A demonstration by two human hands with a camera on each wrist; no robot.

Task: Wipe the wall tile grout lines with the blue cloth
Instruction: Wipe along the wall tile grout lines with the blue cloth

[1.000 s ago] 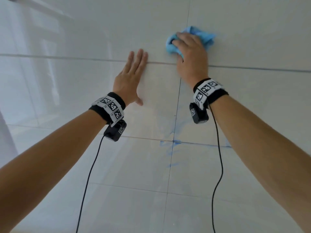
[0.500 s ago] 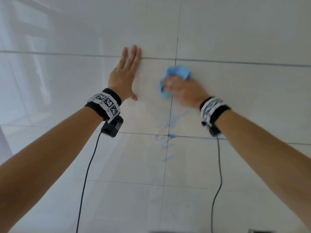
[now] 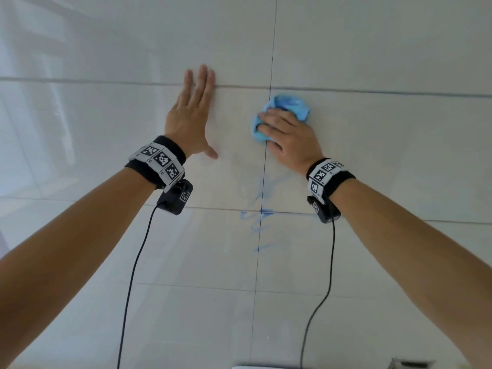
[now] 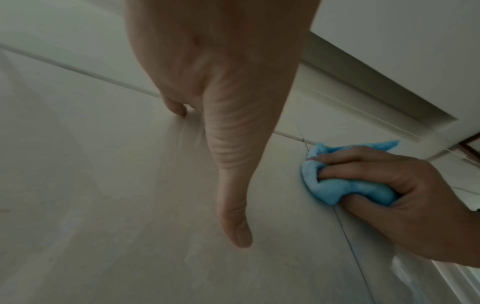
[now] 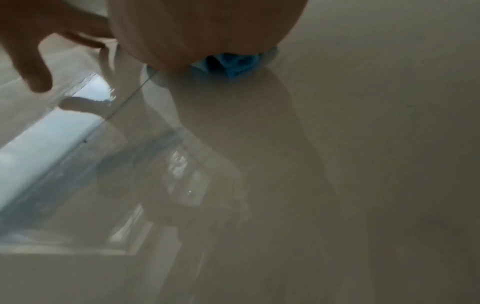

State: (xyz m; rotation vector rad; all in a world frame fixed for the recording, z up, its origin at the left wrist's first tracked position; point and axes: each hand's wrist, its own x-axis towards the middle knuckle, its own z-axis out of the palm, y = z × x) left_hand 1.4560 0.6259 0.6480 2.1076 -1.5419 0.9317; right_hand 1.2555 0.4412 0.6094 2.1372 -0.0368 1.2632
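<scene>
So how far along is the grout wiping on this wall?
Midway, probably. In hand: the right hand grips the blue cloth on the vertical grout line, just under the upper horizontal joint, while the left hand rests flat on the tile. Left: blue smears around the lower grout crossing. Nothing looks clearly finished.

We see a light blue cloth (image 3: 285, 107), glossy white wall tiles (image 3: 372, 155) with thin grey grout lines (image 3: 372, 92), blue smears (image 3: 259, 213), and black wristbands (image 3: 159, 163) carrying black-and-white square markers.
</scene>
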